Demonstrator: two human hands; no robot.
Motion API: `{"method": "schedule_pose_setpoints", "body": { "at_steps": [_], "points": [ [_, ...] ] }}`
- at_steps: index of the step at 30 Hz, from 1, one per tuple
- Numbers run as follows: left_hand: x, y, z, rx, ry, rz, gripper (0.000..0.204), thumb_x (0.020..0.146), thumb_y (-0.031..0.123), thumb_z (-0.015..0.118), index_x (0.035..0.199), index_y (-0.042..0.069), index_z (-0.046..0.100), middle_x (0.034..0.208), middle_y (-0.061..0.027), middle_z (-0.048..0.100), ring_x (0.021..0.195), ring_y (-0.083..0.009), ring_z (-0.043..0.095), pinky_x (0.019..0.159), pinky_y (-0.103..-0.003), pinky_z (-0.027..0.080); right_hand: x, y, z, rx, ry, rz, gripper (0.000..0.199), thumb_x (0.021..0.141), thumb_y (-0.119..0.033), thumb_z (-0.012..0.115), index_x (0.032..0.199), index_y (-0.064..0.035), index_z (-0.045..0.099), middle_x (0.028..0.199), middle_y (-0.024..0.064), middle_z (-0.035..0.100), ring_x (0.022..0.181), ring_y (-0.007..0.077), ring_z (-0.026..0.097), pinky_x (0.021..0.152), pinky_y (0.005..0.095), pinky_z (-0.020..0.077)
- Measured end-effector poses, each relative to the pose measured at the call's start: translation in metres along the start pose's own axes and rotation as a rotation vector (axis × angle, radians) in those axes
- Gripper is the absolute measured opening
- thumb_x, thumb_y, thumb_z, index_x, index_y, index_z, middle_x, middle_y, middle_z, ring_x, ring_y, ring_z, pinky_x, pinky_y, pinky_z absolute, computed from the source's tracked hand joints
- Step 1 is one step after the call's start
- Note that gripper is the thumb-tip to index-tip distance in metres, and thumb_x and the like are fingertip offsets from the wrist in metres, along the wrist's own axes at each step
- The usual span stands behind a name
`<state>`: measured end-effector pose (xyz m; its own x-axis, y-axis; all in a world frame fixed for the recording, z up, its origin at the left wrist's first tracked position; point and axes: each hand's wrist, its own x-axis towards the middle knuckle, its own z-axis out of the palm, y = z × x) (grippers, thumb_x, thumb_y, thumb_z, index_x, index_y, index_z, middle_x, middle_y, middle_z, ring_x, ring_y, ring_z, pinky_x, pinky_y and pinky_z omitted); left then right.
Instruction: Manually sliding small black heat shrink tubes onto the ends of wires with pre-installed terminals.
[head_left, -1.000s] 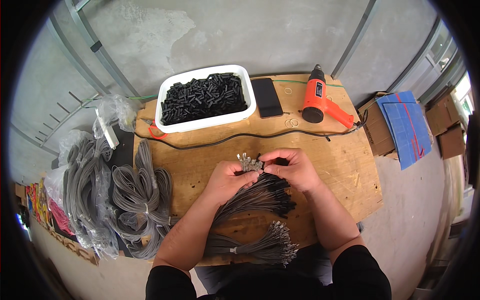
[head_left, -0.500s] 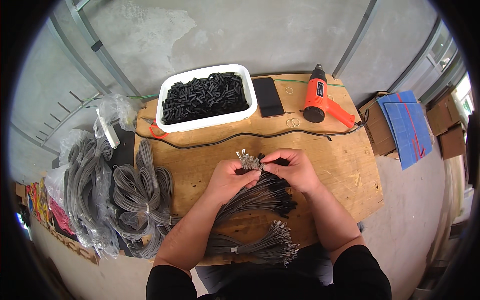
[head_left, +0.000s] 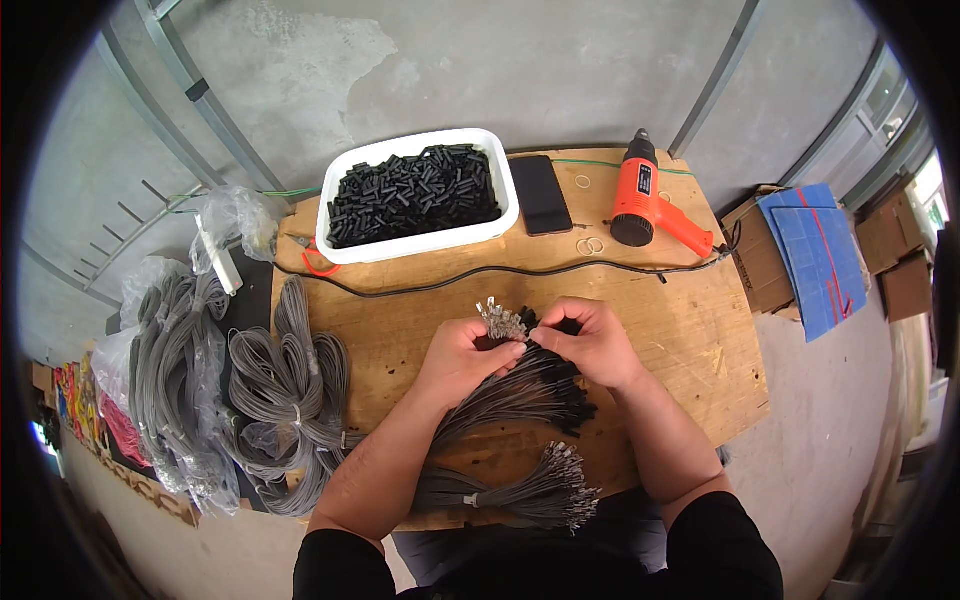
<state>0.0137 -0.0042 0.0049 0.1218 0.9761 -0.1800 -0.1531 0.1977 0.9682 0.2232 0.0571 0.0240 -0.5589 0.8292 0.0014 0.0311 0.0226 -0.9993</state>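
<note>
Both hands [head_left: 530, 345] around wire bundle [head_left: 500, 322]

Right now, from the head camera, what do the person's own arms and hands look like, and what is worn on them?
Both hands, left hand and right hand, are bare: no gloves, and no rings or watch visible. The forearms are uncovered; black sleeves begin near the elbows.

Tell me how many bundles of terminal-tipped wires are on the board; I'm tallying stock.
2: one bundle held by both hands at the middle, another bundle at the near edge. Others may be hidden.
</note>
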Motion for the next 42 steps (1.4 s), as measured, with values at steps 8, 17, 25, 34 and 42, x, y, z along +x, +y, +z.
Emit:
{"method": "schedule_pose_setpoints", "body": {
  "at_steps": [8, 17, 25, 34, 42],
  "points": [
    [0.001, -0.002, -0.001, -0.033, 0.006, 0.038, 0.009, 0.091, 0.004, 0.072, 0.097, -0.003, 0.07, 0.079, -0.0041, 0.067, 0.068, -0.0083, 0.061, 0.061, -0.022, 0.051, -0.002, -0.008, -0.002, 0.024, -0.042, 0.159, 0.009, 0.091, -0.006, 0.073, 0.084, -0.002, 0.069, 0.074, -0.0048, 0.063, 0.068, 0.0007, 0.052, 0.058, 0.0193, 0.0427],
    [0.0, -0.001, -0.001, 0.096, 0.02, 0.001, 0.008, 0.092, 0.005, 0.071, 0.096, -0.002, 0.069, 0.079, -0.0032, 0.066, 0.067, -0.0083, 0.059, 0.062, -0.023, 0.05, 0.003, -0.006, -0.008, 0.361, -0.065, 0.239, 0.009, 0.093, -0.009, 0.068, 0.098, -0.0013, 0.068, 0.076, -0.0002, 0.063, 0.061, 0.0032, 0.049, 0.049, 0.019, 0.0334],
    [0.002, 0.001, 0.001, -0.022, 0.031, -0.021, 0.009, 0.091, 0.004, 0.07, 0.097, -0.002, 0.067, 0.079, -0.0031, 0.065, 0.067, -0.0092, 0.059, 0.062, -0.025, 0.051, 0.019, 0.024, -0.038, 1.031, 0.319, 0.242, 0.017, 0.101, -0.003, 0.045, 0.111, 0.0037, 0.056, 0.103, 0.0133, 0.063, 0.079, 0.0161, 0.056, 0.067, 0.0234, 0.0467],
    [0.0, 0.001, 0.0, -0.072, 0.04, -0.016, 0.009, 0.091, 0.005, 0.069, 0.098, -0.001, 0.068, 0.08, -0.003, 0.065, 0.065, -0.0087, 0.058, 0.06, -0.024, 0.05, 0.01, -0.003, -0.022, 0.82, 0.011, 0.207, 0.024, 0.102, -0.008, 0.047, 0.122, 0.0006, 0.058, 0.091, 0.0096, 0.065, 0.059, 0.0113, 0.047, 0.045, 0.0199, 0.0304],
    [0.0, 0.002, -0.002, -0.094, 0.032, -0.009, 0.01, 0.091, 0.006, 0.069, 0.098, -0.001, 0.067, 0.08, -0.0026, 0.064, 0.066, -0.0088, 0.058, 0.061, -0.024, 0.049, 0.006, -0.009, -0.009, 0.75, 0.066, 0.215, 0.017, 0.1, -0.011, 0.052, 0.114, -0.0032, 0.058, 0.08, 0.0108, 0.065, 0.055, 0.0125, 0.047, 0.043, 0.0195, 0.0294]
  ]
}}
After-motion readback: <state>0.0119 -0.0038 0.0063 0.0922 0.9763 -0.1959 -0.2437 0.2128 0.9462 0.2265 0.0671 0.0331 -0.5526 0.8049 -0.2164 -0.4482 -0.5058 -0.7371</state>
